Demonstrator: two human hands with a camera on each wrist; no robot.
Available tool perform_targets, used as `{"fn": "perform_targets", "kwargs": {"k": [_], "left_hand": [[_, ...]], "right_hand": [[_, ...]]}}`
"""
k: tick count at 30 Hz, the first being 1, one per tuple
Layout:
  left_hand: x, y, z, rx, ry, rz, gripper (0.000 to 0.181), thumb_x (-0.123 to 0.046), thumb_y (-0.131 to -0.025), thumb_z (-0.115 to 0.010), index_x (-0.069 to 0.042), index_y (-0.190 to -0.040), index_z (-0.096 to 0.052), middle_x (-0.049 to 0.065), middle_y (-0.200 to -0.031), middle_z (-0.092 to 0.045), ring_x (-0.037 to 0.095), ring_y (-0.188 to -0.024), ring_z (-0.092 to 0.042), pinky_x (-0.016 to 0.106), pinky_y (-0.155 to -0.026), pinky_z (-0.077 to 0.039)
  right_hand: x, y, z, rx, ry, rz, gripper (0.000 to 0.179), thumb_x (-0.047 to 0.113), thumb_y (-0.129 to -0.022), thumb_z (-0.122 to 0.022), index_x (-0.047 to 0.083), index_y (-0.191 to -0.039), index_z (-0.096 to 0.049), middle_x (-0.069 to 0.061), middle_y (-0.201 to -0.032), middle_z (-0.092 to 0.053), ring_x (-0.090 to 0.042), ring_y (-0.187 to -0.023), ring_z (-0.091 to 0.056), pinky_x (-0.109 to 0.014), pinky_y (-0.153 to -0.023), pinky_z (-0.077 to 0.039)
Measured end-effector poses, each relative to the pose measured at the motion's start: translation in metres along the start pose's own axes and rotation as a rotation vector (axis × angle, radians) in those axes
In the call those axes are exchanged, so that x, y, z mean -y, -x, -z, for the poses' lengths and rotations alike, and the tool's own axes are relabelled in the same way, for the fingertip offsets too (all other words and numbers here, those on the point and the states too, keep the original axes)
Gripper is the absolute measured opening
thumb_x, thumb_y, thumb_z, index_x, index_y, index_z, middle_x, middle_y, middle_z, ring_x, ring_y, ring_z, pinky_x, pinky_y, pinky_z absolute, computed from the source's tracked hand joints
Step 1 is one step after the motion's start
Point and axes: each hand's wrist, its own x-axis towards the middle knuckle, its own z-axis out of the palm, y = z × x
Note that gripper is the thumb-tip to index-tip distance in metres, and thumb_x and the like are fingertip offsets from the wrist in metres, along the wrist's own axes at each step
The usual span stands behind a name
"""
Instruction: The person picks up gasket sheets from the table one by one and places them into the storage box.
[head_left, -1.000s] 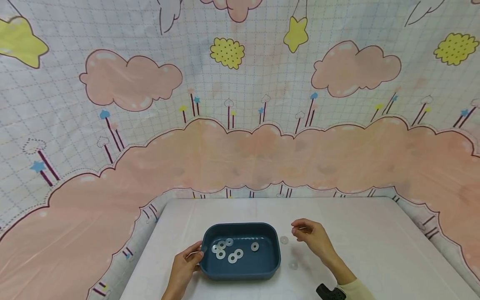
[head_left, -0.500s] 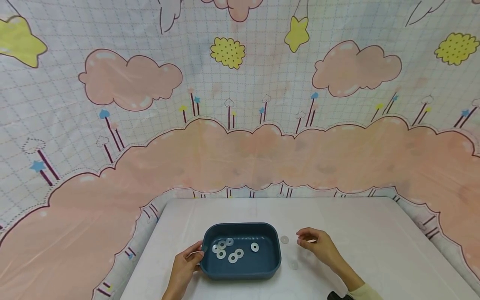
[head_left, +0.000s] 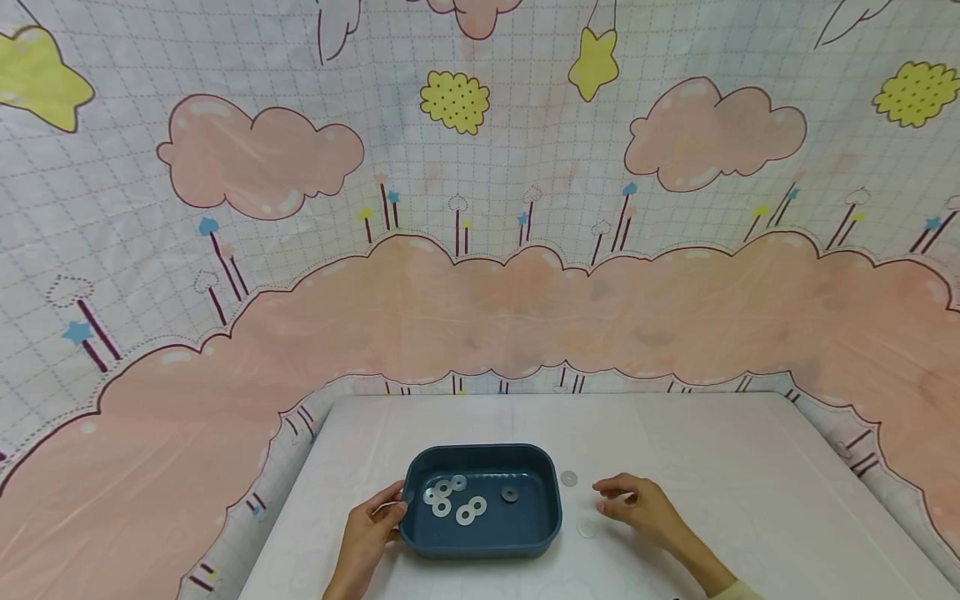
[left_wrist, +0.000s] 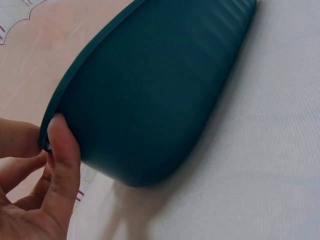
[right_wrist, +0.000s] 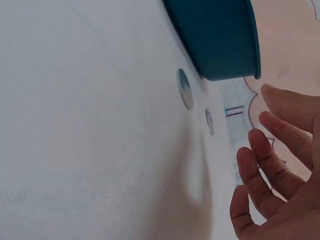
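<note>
A dark blue rectangular tray point(head_left: 480, 551) stands on the white table, with several flat silver washers point(head_left: 436, 509) lying inside, mostly toward its left half. One washer point(head_left: 515, 497) sits apart on the right and looks darker. My left hand point(head_left: 365, 535) pinches the tray's left rim; in the left wrist view the thumb point(left_wrist: 64, 145) presses the outer wall below the lip. My right hand point(head_left: 647, 510) hovers to the right of the tray, fingers loosely bent, nothing held. Between it and the tray, two washers lie on the table, a farther one point(head_left: 565, 480) and a nearer one point(head_left: 585, 533).
The white-covered table point(head_left: 750, 467) extends around the tray. Behind it hangs a printed cloth backdrop point(head_left: 517, 325) with pink clouds and yellow stars. In the right wrist view, the tray's end wall point(right_wrist: 220, 45) rises beside the loose washers.
My right hand has drawn away to the right and nearer to me, lower in the view. The tray's right-hand washer now looks dark instead of bright. The left hand keeps its hold.
</note>
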Motion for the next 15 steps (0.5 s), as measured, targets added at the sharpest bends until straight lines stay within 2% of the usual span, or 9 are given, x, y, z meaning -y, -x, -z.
{"fn": "perform_targets", "kwargs": {"k": [5,15], "left_hand": [[0.0009,-0.0021,0.0005,0.006,0.008,-0.016,0.044,-0.003,-0.094,-0.06,0.002,-0.137,-0.054,0.02,-0.122,-0.055,0.014,-0.088,-0.061,0.028,-0.063,-0.055],[0.0004,-0.0096,0.0011,0.013,0.002,-0.007,0.043,-0.003,-0.094,-0.06,0.002,-0.137,-0.055,0.021,-0.122,-0.056,0.017,-0.09,-0.062,0.028,-0.063,-0.055]], "right_hand": [[-0.0033,0.0008,-0.0029,0.016,0.04,0.02,0.029,0.029,-0.083,-0.077,0.016,-0.108,-0.075,0.001,-0.102,-0.072,-0.006,-0.092,-0.059,-0.024,-0.077,-0.046],[-0.0083,0.0004,-0.0096,0.052,0.053,0.067,0.032,0.031,-0.077,-0.081,0.017,-0.105,-0.077,0.003,-0.099,-0.067,-0.006,-0.091,-0.055,-0.024,-0.082,-0.043]]}}
